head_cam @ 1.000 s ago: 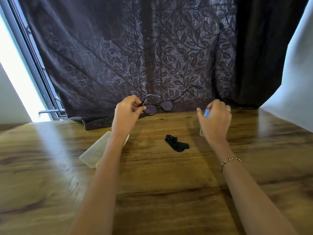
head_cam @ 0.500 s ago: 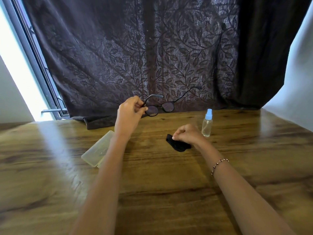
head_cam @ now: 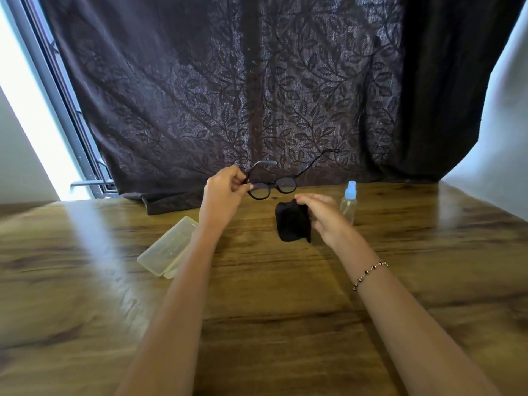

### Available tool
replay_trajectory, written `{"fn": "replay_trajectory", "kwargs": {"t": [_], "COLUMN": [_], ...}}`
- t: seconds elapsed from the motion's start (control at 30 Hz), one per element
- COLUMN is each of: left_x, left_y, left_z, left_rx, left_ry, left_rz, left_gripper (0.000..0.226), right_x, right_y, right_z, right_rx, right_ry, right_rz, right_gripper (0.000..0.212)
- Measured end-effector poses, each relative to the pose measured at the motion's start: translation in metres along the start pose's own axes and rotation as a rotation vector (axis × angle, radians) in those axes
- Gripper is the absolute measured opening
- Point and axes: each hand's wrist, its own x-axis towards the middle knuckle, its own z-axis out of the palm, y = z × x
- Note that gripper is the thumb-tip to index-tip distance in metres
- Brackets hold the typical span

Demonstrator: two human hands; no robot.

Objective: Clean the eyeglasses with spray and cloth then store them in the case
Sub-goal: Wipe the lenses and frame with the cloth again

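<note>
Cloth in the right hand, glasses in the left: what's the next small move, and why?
Probably lift the cloth to a lens of the eyeglasses: the right hand holds it below them, the left hand pinches the frame, and the spray bottle stands aside.

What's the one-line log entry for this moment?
left hand: holds eyeglasses up | right hand: pinches cloth | spray bottle: upright on table | case: on table
</note>
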Motion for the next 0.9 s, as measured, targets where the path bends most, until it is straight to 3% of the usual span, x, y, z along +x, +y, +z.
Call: {"fn": "replay_trajectory", "kwargs": {"t": [0.1, 0.23, 0.4, 0.57, 0.73, 0.9], "left_x": [-0.005, -0.018, -0.028, -0.034, -0.032, -0.031], "left_y": [0.0, 0.002, 0.008, 0.012, 0.011, 0.008], "left_z": [0.002, 0.004, 0.004, 0.007, 0.004, -0.003], "left_rx": [0.021, 0.074, 0.061, -0.02, -0.048, -0.05], "left_ry": [-0.012, -0.044, -0.042, -0.058, -0.045, -0.012], "left_rz": [-0.018, 0.012, 0.027, 0.017, -0.004, -0.014], "left_gripper": [0.016, 0.017, 0.018, 0.016, 0.014, 0.01], "right_x": [-0.009, -0.018, -0.022, -0.029, -0.029, -0.023], "right_y": [0.0, 0.0, 0.002, 0.012, 0.02, 0.02], "right_z": [0.009, 0.025, 0.034, 0.045, 0.045, 0.04], "right_rx": [-0.066, -0.236, -0.286, -0.374, -0.437, -0.728], "right_ry": [-0.003, 0.244, 0.417, 0.266, 0.046, -0.002], "right_rz": [-0.183, -0.481, -0.72, -0.783, -0.819, -0.926], "right_gripper": [0.015, 0.014, 0.014, 0.022, 0.016, 0.032]}}
